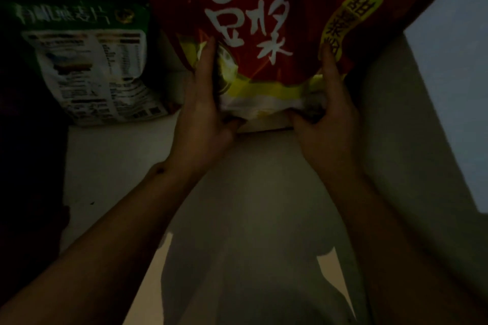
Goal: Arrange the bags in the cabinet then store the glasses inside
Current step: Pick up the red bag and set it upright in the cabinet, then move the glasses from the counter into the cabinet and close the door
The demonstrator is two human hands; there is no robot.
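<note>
A large red bag (264, 8) with white characters and a yellow band fills the top centre of the dim cabinet. My left hand (203, 108) grips its lower left corner, thumb under the edge. On the lower right corner my right hand (330, 113) holds the crumpled bottom seam. A green and white bag (87, 60) leans at the left on the cabinet floor (250, 179), apart from the red bag. No glasses are in view.
The cabinet's pale right wall (449, 87) rises beside the red bag. A dark area (26, 166) runs along the left edge. Bare shelf floor lies between my forearms, in shadow.
</note>
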